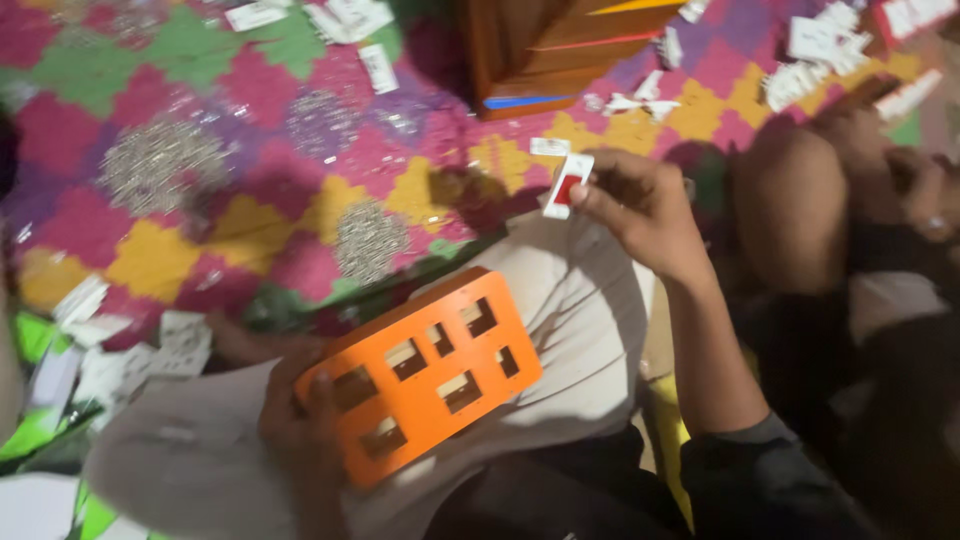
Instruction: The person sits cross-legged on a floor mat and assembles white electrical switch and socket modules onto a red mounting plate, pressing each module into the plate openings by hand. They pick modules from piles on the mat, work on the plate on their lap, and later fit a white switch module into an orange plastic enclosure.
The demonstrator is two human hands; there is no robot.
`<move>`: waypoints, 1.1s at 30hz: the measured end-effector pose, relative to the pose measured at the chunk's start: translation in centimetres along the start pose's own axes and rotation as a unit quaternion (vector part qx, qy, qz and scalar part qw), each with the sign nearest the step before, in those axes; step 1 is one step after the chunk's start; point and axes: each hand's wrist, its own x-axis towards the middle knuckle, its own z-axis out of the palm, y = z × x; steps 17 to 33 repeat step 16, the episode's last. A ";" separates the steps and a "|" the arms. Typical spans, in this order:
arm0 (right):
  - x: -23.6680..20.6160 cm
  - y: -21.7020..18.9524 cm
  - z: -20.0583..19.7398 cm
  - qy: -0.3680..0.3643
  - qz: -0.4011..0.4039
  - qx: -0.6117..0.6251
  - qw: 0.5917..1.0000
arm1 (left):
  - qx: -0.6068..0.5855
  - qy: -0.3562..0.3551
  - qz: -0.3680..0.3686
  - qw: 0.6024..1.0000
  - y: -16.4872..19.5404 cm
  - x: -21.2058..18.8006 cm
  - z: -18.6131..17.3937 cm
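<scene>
Left hand (300, 425) grips the lower-left end of an orange plastic plate (425, 372) with six rectangular cut-outs, fingers curled over its edge; the plate lies tilted across the person's lap, resting on pale grey cloth (570, 300) over the thigh, which appears to steady it face-up toward the eye. Right hand (635, 205) is raised above and beyond the plate, well apart from it, thumb and forefinger pinching a small white card with a red centre (567, 186) by its right edge, so that the card's face stays uncovered and upright. Forearm runs down to a dark sleeve (760, 470) at the lower right. Beyond the hands lies a floor mat (190, 190) with a zigzag pattern in pink, yellow and green with glittering patches. One white slip (549, 146) lies on the mat just beyond the held card; more white slips are scattered near the mat's far edge (345, 18), at its far right corner (825, 45), and in a loose heap at the left edge (120, 345) beside the lap. An orange wooden box (545, 50) stands at the far edge, centre. At the right edge another person's limbs (800, 205) show, blurred; what they do cannot be told.
</scene>
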 end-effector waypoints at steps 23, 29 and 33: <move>-2.9 -0.7 18.1 -0.233 0.052 0.039 0.970 | -0.048 -0.004 0.090 0.995 -0.1 0.7 0.0; -2.9 -0.7 18.1 -0.233 0.052 0.039 0.970 | -0.048 -0.004 0.090 0.995 -0.1 0.7 0.0; -2.9 -0.7 18.1 -0.233 0.052 0.039 0.970 | -0.048 -0.004 0.090 0.995 -0.1 0.7 0.0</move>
